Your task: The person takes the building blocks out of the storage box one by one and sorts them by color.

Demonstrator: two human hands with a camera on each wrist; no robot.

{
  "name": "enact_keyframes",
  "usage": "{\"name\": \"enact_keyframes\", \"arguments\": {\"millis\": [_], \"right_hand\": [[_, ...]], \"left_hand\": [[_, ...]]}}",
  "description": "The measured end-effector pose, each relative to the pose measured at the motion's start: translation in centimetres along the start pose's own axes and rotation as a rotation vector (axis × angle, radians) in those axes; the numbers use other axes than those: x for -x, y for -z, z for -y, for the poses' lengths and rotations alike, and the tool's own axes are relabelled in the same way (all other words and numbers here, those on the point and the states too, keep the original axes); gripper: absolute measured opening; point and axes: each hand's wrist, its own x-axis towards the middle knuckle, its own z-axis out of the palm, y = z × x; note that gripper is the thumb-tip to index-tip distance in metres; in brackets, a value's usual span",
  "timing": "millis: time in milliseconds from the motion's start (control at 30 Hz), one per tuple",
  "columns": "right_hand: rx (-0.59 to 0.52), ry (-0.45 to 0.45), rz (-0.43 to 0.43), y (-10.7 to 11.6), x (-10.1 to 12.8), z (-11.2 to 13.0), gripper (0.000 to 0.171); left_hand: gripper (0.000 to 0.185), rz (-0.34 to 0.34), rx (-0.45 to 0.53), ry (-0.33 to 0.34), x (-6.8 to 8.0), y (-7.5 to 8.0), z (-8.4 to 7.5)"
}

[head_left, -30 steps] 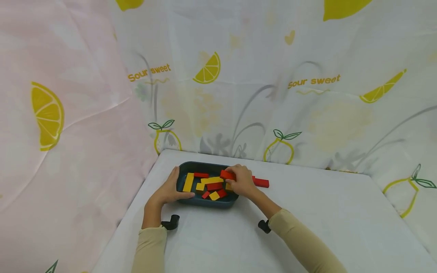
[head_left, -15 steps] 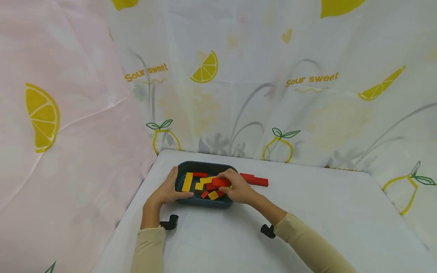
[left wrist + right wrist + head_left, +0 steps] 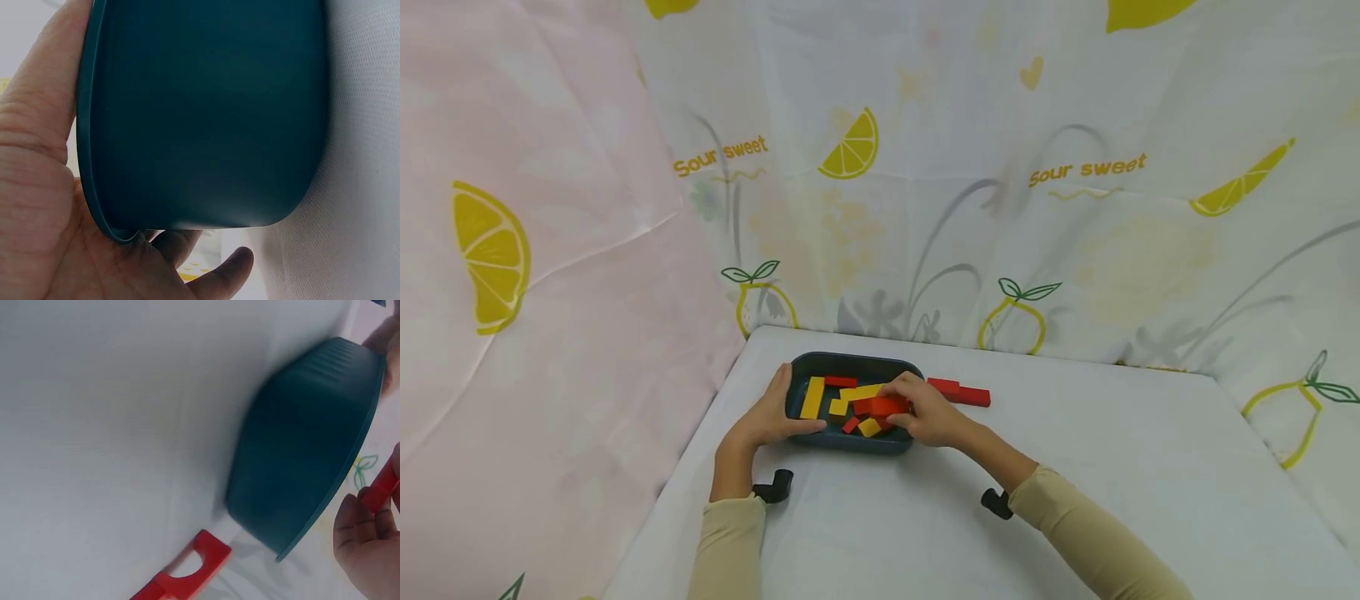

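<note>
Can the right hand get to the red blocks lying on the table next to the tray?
Probably yes. The red blocks lie just beyond the right hand with bare table between, but it holds a red block now.

We see tray (image 3: 850,364) at table's (image 3: 1112,467) far-left part, near backdrop corner. Blocks (image 3: 850,404) lie inside tray. Left hand (image 3: 767,417) sits at tray's left wall, thumb along near rim. Right hand (image 3: 928,412) sits at tray's right end, over its inside. Two blocks (image 3: 962,392) lie on table just right of tray, behind right hand.
</note>
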Motion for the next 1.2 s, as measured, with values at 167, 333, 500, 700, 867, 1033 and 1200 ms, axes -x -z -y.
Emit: {"name": "enact_keyframes", "arguments": {"millis": [167,333,500,700,867,1033,1200], "right_hand": [[0.014,-0.01,0.005,0.5,0.8,-1.1,0.033],[0.023,0.01,-0.056,1.0,1.7,-2.5,0.031],[0.008,0.017,-0.113,1.9,2.6,-3.8,0.032],[0.033,-0.01,-0.146,3.0,3.8,-5.3,0.035],[0.089,-0.044,-0.175,4.2,5.2,-7.3,0.033],[0.146,-0.068,-0.245,5.4,6.7,-9.5,0.031],[0.175,-0.137,-0.279,6.4,8.0,-11.7,0.029]], "left_hand": [[0.132,-0.003,-0.007,-0.001,-0.1,0.0,0.1],[0.133,-0.003,-0.011,0.004,0.0,-0.2,0.2],[0.134,-0.007,-0.002,0.003,0.1,-0.1,0.2],[0.133,-0.007,0.004,0.012,0.1,-0.1,0.3],[0.133,-0.002,0.012,0.008,0.1,-0.2,0.4],[0.134,-0.002,0.007,0.017,0.0,-0.3,0.4],[0.134,-0.006,-0.001,0.007,-0.1,-0.1,0.2]]}}
